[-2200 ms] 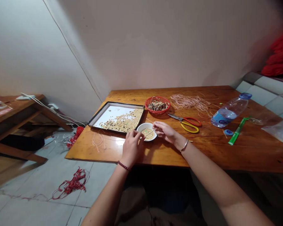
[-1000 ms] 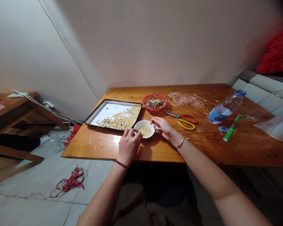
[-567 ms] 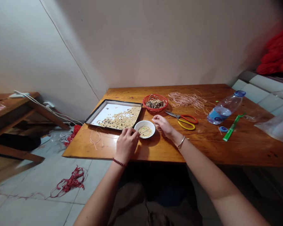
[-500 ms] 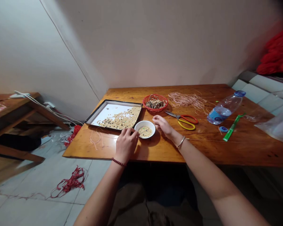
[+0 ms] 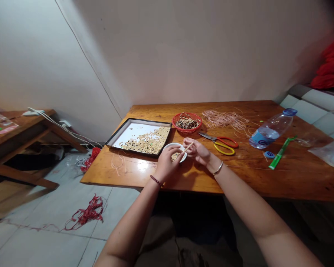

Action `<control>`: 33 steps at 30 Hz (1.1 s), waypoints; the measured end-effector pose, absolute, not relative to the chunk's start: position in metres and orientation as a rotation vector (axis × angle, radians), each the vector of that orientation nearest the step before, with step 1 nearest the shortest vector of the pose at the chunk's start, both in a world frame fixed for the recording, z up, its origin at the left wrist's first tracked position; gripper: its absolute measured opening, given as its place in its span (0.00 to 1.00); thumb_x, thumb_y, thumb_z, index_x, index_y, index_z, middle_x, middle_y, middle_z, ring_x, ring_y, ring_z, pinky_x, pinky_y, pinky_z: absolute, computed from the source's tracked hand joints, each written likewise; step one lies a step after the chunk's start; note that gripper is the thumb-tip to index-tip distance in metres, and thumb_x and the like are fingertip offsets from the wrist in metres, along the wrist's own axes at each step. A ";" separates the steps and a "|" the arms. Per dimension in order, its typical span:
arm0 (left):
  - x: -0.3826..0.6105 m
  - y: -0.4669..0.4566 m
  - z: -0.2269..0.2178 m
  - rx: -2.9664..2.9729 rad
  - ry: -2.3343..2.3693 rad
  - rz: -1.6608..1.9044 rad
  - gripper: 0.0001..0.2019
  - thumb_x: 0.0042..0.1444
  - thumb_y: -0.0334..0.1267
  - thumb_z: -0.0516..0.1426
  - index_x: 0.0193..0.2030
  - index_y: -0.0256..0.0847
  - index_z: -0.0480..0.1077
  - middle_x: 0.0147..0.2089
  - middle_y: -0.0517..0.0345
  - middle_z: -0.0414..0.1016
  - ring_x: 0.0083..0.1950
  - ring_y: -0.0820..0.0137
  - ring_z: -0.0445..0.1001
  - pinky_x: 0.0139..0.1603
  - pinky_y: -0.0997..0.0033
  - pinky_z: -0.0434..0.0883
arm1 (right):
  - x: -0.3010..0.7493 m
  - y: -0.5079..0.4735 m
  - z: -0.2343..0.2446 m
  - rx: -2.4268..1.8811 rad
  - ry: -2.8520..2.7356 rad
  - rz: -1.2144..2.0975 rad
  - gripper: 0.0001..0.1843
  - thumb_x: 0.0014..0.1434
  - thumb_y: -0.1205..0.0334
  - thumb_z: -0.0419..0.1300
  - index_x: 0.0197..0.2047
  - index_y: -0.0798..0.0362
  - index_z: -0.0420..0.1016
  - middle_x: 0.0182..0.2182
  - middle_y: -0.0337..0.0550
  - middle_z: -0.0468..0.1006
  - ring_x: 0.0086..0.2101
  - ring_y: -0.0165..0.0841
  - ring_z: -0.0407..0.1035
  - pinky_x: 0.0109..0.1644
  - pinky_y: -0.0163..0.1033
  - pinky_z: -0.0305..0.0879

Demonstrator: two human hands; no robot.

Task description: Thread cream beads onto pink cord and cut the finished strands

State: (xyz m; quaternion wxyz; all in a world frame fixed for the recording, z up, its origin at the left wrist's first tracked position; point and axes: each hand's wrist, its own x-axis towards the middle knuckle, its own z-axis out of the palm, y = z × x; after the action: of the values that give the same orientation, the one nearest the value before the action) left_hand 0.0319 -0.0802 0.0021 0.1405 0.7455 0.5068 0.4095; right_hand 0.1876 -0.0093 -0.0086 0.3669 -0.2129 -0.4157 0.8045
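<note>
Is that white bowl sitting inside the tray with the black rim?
No, the white bowl stands on the wooden table beside the tray, partly hidden by the left hand.

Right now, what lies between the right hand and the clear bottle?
The scissors lie on the table between the right hand and the clear bottle, handles toward the bottle; loose pink cord lies farther back. The head view shows this.

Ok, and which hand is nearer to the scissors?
The right. The right hand is just on the near side of the scissors, apart from them; the left hand is farther off to the left, at the white bowl.
</note>
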 end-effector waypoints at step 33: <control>-0.009 -0.087 0.010 1.228 1.356 1.382 0.19 0.51 0.52 0.60 0.33 0.35 0.75 0.33 0.53 0.76 0.30 0.73 0.70 0.29 0.75 0.67 | 0.179 -0.015 -0.015 -0.757 -1.756 1.646 0.16 0.50 0.51 0.65 0.27 0.58 0.76 0.24 0.41 0.73 0.27 0.27 0.64 0.27 0.30 0.58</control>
State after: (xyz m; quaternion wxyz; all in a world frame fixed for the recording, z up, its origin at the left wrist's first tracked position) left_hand -0.0094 -0.0874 0.0096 0.4117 0.4880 0.5391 0.5492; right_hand 0.1787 -0.0153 -0.0152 0.3042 -0.2858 -0.6630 0.6214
